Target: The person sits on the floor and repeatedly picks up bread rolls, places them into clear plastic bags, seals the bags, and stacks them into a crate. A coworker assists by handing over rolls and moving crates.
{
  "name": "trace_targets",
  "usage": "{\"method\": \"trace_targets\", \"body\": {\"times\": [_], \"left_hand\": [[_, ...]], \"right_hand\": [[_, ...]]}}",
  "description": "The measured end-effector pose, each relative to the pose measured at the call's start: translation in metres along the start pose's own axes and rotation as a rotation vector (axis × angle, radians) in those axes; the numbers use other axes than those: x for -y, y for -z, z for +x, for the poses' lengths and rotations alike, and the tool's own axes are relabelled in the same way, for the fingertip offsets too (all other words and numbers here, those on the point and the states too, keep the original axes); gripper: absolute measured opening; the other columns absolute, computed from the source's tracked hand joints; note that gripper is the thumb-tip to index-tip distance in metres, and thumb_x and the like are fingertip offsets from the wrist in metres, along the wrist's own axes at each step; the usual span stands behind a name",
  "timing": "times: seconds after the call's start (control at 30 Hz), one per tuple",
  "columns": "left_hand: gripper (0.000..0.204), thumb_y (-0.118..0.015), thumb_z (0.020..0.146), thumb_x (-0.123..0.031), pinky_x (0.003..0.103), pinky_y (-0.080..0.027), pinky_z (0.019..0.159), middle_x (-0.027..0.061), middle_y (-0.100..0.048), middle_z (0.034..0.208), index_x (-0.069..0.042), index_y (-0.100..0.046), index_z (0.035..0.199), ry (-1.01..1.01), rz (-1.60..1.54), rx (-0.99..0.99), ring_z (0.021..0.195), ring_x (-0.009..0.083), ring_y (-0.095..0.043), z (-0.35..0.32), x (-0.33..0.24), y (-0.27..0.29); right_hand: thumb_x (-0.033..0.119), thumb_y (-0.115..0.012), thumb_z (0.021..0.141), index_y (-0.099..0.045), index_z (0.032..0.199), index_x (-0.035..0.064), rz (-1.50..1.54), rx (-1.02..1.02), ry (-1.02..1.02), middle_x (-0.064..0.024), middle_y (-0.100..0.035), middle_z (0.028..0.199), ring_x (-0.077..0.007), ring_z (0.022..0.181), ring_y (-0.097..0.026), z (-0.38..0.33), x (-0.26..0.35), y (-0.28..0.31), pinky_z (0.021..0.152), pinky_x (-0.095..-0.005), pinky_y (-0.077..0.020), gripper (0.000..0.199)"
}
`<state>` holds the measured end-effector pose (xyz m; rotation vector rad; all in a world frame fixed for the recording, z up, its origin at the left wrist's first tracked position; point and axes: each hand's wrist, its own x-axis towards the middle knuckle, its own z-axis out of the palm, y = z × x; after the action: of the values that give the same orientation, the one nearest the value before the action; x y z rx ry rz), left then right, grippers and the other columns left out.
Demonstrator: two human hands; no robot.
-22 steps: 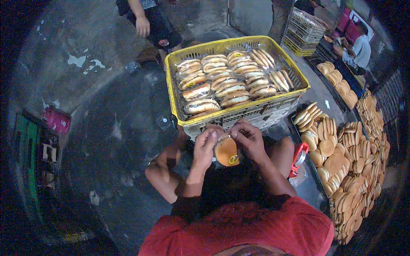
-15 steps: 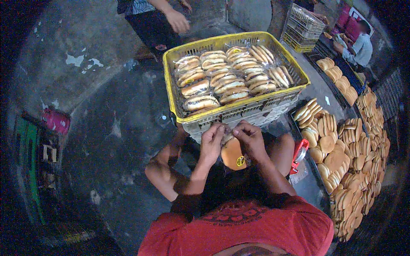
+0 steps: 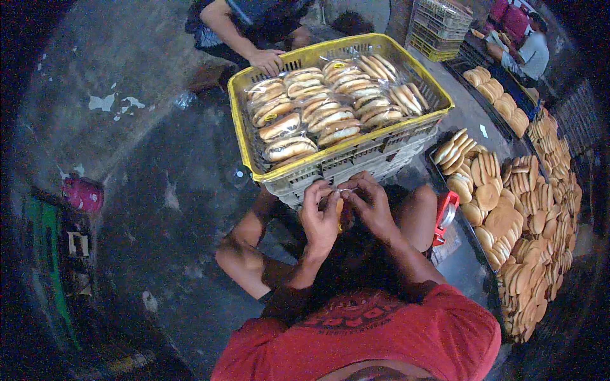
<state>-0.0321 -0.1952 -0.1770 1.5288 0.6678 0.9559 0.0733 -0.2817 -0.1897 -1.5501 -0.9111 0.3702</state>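
Observation:
My left hand [image 3: 321,219] and my right hand [image 3: 370,206] meet over my lap, just in front of a yellow-rimmed crate [image 3: 237,120]. Thumbs and fingers of both pinch the gathered, twisted neck of a clear plastic bag [image 3: 345,189]. A browned bun [image 3: 341,208] hangs in this bag, now mostly hidden behind my left fingers. Several filled buns [image 3: 327,115] in clear bags lie in rows inside the crate. Another person's hand [image 3: 265,61] rests on the crate's far left rim.
At my right knee stands a red tape dispenser [image 3: 447,219]. Trays to the right carry many unwrapped buns [image 3: 502,225], with bread loaves [image 3: 499,101] farther back. Stacked crates [image 3: 438,28] stand at the far right, near a seated person [image 3: 530,54].
The bag's neck has become a tight twist between my fingers, and the bun has turned largely out of sight. The other person has leaned in and put a hand on the crate rim.

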Motion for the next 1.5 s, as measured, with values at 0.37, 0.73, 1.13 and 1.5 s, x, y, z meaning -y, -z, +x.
{"method": "trace_targets", "body": {"times": [0.37, 0.73, 1.13, 1.5], "left_hand": [[0.007, -0.06, 0.089, -0.004, 0.028, -0.045, 0.083, 0.0083, -0.058, 0.095, 0.003, -0.059, 0.089, 0.07, -0.153, -0.019, 0.091, 0.0166, -0.057, -0.004, 0.013, -0.022], [0.037, -0.06, 0.077, 0.0, 0.033, -0.046, 0.086, 0.0106, -0.062, 0.089, 0.002, -0.055, 0.114, 0.039, -0.033, 0.245, 0.084, 0.0189, -0.06, -0.025, 0.022, -0.036], [0.03, -0.055, 0.077, 0.005, 0.03, -0.052, 0.076, 0.0132, -0.063, 0.099, 0.003, -0.055, 0.107, -0.232, 0.018, 0.34, 0.081, 0.0185, -0.064, -0.038, 0.018, -0.07], [0.024, -0.057, 0.077, 0.006, 0.034, -0.052, 0.07, 0.0129, -0.061, 0.094, -0.002, -0.057, 0.1, -0.526, 0.149, 0.254, 0.083, 0.0276, -0.063, -0.051, 0.017, -0.068]], "right_hand": [[0.008, -0.065, 0.084, -0.057, 0.081, 0.0047, 0.424, -0.16, -0.165, -0.0009, -0.054, 0.081, -0.0111, 0.073, -0.052, -0.01, -0.001, -0.008, 0.067, -0.025, -0.0427, 0.009], [0.02, -0.064, 0.087, -0.065, 0.091, -0.0028, -0.489, -0.95, -0.553, -0.0119, -0.064, 0.078, -0.0189, 0.071, -0.06, -0.162, -0.128, 0.207, 0.068, -0.033, -0.0476, 0.023], [0.023, -0.069, 0.084, -0.071, 0.087, 0.0002, -0.316, -0.44, -1.025, -0.0059, -0.067, 0.073, -0.0147, 0.064, -0.059, -0.233, -0.148, 0.21, 0.062, -0.028, -0.0459, 0.023], [0.007, -0.07, 0.082, -0.064, 0.091, 0.0008, -0.063, -0.132, -0.087, -0.0038, -0.061, 0.085, -0.0153, 0.086, -0.059, -0.084, 0.001, 0.089, 0.08, -0.0288, -0.0465, 0.012]]}}
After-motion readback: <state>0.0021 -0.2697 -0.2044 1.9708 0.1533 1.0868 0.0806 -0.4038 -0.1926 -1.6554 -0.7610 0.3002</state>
